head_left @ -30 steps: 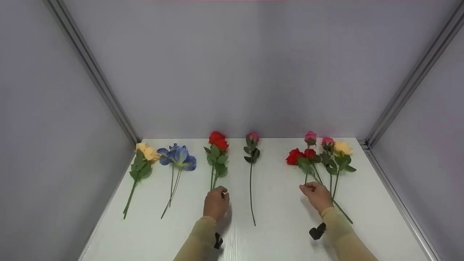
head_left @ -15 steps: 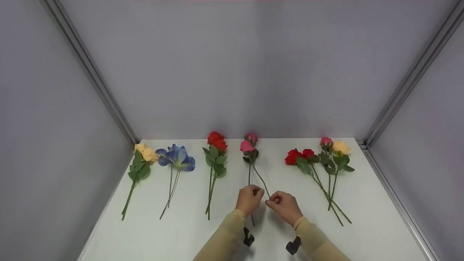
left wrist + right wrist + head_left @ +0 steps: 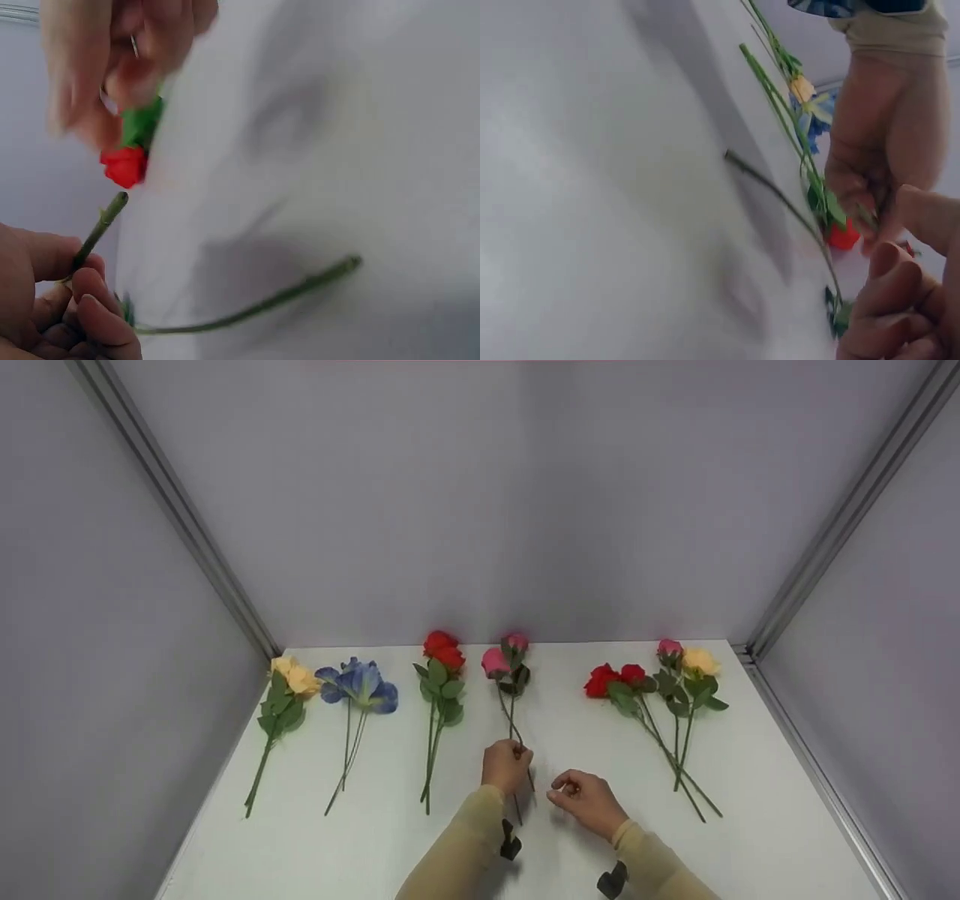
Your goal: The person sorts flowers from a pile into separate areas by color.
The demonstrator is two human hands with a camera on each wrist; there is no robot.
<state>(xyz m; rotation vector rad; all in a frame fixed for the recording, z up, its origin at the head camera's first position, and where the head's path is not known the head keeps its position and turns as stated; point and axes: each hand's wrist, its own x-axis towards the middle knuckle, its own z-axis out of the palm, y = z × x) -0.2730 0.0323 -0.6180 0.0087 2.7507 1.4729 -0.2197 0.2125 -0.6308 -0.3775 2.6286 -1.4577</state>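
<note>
My left hand (image 3: 505,766) pinches the stem of a pink rose (image 3: 495,662) between thumb and fingers. In the left wrist view, the cut end of the held stem (image 3: 102,225) pokes out above the thumb. Beneath it on the table lies a second pink rose (image 3: 517,643), whose stem (image 3: 262,306) runs below the hand; the two stems cross. To the right, my right hand (image 3: 590,801) hovers over the table with loosely bent fingers and holds nothing. Its thumb and index finger stand apart.
Left of the hands lie red roses (image 3: 443,651), blue flowers (image 3: 361,688) and yellow roses (image 3: 296,675). On the right, a mixed group has red roses (image 3: 602,681), a pink rose (image 3: 669,649) and a yellow rose (image 3: 701,661). Grey walls enclose the white table (image 3: 360,855).
The right hand brought a pink rose from the right group to the middle. The left hand came over from the red roses and took its stem; the right hand let go.
</note>
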